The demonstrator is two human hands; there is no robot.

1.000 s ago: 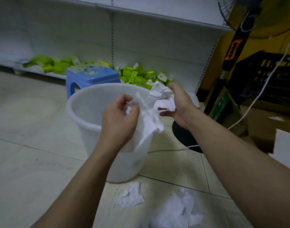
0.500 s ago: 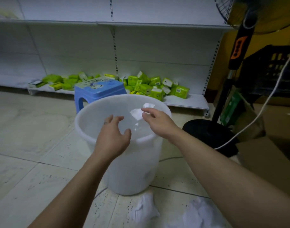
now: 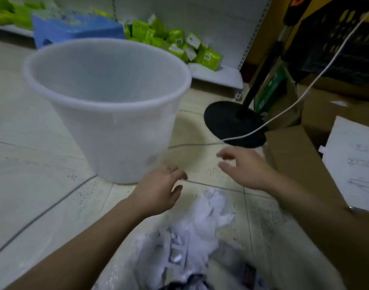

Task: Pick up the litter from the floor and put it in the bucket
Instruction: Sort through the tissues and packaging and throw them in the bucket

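A white translucent bucket (image 3: 116,105) stands upright on the tiled floor, left of centre. A heap of crumpled white paper and plastic litter (image 3: 196,231) lies on the floor in front of it, reaching to the bottom edge of the view. My left hand (image 3: 158,191) hovers over the heap's upper left, just below the bucket's base, fingers apart and holding nothing. My right hand (image 3: 246,166) is spread open above the floor to the right of the heap, also with nothing in it. The bucket's inside is blurred.
A black fan base (image 3: 231,124) with its pole and a white cable (image 3: 288,109) stands right of the bucket. Cardboard boxes with white sheets (image 3: 355,162) fill the right side. A blue stool (image 3: 74,28) and green packets (image 3: 175,42) on a low shelf lie behind.
Both hands let the white paper drop into the bucket, then came down and back toward the heap of litter on the floor. The view tilted down.
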